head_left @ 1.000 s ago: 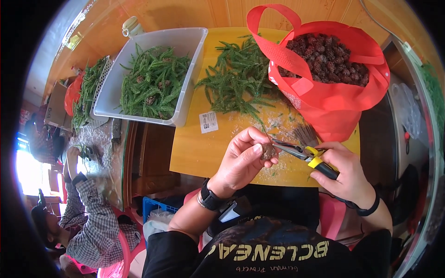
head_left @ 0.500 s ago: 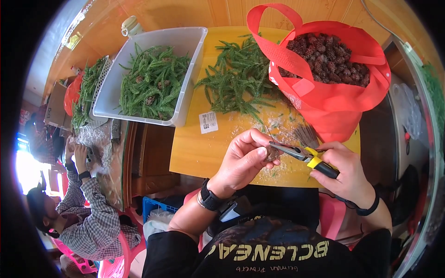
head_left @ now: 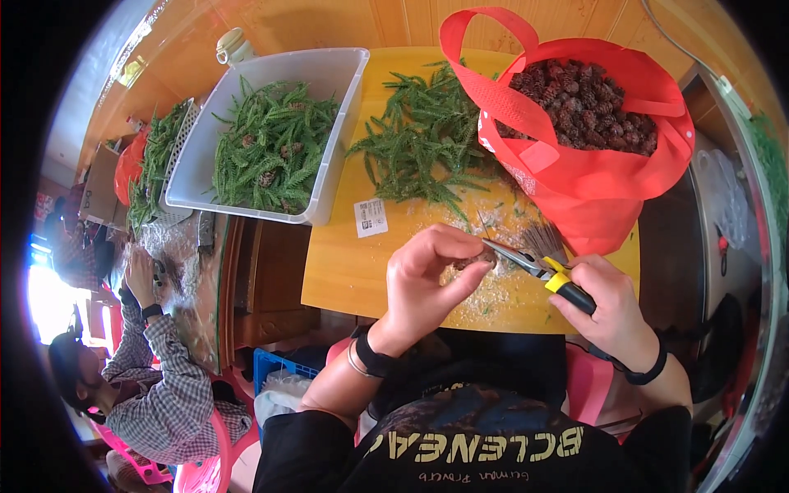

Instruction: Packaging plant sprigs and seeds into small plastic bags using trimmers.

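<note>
A small brown pine cone (head_left: 475,261) is between the thumb and fingers of my left hand (head_left: 419,275), partly hidden by them. My right hand (head_left: 604,300) grips long-nose pliers (head_left: 561,283) by their yellow and black handles. The jaws reach to the cone, close to my left fingertips. From there a thin dark wire (head_left: 482,222) sticks up. Just beyond lies a bundle of dark wires (head_left: 542,238), beside a red fabric bag (head_left: 575,193) filled with pine cones (head_left: 579,103). Loose green artificial fir sprigs (head_left: 427,140) are heaped on the yellow table (head_left: 345,275).
At the left, a translucent plastic bin (head_left: 339,164) holds green sprigs with cones among them. A white label (head_left: 371,218) and pale debris lie on the tabletop. Another person (head_left: 173,394) in a checked shirt works at a side table (head_left: 205,304), near a perforated basket of greenery (head_left: 160,156).
My left thumb has shifted lower and away from the fingers, and the wrist has turned slightly. The pliers' tips have moved a little right and the cone slightly left.
</note>
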A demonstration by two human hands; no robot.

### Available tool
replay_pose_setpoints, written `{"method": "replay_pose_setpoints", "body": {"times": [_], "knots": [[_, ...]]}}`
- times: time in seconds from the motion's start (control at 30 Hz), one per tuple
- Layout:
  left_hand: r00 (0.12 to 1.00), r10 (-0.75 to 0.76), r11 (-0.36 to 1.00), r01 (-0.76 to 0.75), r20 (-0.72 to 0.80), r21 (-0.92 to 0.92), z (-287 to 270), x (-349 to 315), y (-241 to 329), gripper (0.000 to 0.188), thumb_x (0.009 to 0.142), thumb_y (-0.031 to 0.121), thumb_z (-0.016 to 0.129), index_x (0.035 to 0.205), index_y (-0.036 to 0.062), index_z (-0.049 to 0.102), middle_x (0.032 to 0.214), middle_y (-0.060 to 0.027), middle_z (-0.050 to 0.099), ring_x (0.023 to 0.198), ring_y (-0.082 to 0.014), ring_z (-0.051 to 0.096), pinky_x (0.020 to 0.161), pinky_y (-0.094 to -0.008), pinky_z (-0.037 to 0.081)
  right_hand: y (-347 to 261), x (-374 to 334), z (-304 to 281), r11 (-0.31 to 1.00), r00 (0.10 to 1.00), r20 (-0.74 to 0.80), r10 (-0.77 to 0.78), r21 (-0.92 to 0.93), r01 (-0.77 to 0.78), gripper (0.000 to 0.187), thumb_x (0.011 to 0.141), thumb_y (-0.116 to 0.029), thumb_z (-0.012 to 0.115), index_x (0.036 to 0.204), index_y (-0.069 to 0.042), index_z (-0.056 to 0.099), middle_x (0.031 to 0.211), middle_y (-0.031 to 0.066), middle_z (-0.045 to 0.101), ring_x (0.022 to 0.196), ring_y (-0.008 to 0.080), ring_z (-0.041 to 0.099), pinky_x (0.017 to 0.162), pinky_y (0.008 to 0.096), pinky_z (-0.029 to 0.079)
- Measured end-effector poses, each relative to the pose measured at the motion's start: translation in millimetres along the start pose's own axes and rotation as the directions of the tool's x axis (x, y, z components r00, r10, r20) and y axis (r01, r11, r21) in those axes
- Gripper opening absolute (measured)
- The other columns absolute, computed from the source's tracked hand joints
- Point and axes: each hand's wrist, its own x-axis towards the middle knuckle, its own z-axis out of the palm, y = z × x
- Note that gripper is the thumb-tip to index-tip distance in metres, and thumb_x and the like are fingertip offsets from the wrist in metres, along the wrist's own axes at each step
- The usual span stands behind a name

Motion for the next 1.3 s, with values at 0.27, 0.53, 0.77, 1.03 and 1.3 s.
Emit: {"method": "replay_pose_setpoints", "body": {"times": [0.27, 0.53, 0.77, 1.03, 1.3], "knots": [[0.933, -0.354, 0.843, 0.348, 0.063, -0.411, -2.3, 5.8, 6.9, 0.020, 0.088, 0.013, 0.055, 0.102, -0.0006, 0.049, 0.090, -0.0135, 0.060, 0.077, -0.0179, 0.062, 0.068, -0.0249, 0.050, 0.8, -0.1, 0.9, 0.999, 0.999, -0.032, 0.033, 0.018, -0.033, 0.025, 0.066, -0.004, 0.070, 0.076, 0.001, 0.048, 0.081, 0.0166, 0.055, 0.067, 0.0324, 0.055, 0.059, 0.0332, 0.044], [0.978, 0.210, 0.856, -0.190, 0.013, 0.481, 4.2, 6.2, 3.0, 0.010, 0.082, 0.001, 0.060, 0.090, -0.0002, 0.054, 0.090, -0.0115, 0.061, 0.079, -0.0155, 0.061, 0.069, -0.0238, 0.050, 0.1, 2.8, 3.5, 0.999, 0.998, -0.037, 0.050, 0.023, -0.050, 0.023, 0.068, -0.003, 0.069, 0.078, 0.001, 0.049, 0.074, 0.0151, 0.051, 0.063, 0.0318, 0.052, 0.056, 0.0341, 0.041], [0.898, -0.440, 0.846, 0.414, -0.004, -0.336, 3.5, 10.4, 13.0, 0.021, 0.088, 0.014, 0.056, 0.102, 0.0001, 0.049, 0.092, -0.0116, 0.060, 0.080, -0.0176, 0.062, 0.070, -0.0261, 0.051, 0.2, 3.7, 4.0, 0.999, 0.999, -0.029, 0.045, 0.031, -0.044, 0.022, 0.069, -0.003, 0.068, 0.078, 0.000, 0.048, 0.069, 0.0143, 0.046, 0.058, 0.0313, 0.048, 0.053, 0.0344, 0.038], [0.997, 0.042, 0.942, -0.018, -0.066, 0.334, 6.6, 8.6, 14.4, 0.012, 0.081, 0.000, 0.061, 0.090, -0.0028, 0.052, 0.088, -0.0109, 0.061, 0.081, -0.0161, 0.061, 0.071, -0.0245, 0.051, -2.1, 3.7, 4.2, 0.999, 0.998, -0.047, 0.040, 0.029, -0.039, 0.022, 0.069, -0.003, 0.068, 0.077, 0.000, 0.047, 0.067, 0.0142, 0.045, 0.057, 0.0307, 0.047, 0.052, 0.0346, 0.038], [0.926, -0.374, 0.876, 0.368, 0.042, -0.312, 2.0, 11.0, 12.0, 0.019, 0.087, 0.008, 0.055, 0.104, -0.0017, 0.051, 0.092, -0.0118, 0.061, 0.081, -0.0174, 0.062, 0.072, -0.0262, 0.051, -3.0, 5.1, 3.7, 0.999, 0.995, -0.082, 0.050, 0.012, -0.049, 0.024, 0.069, -0.001, 0.068, 0.072, 0.000, 0.044, 0.062, 0.0122, 0.042, 0.052, 0.0256, 0.045, 0.049, 0.0321, 0.035]]}}
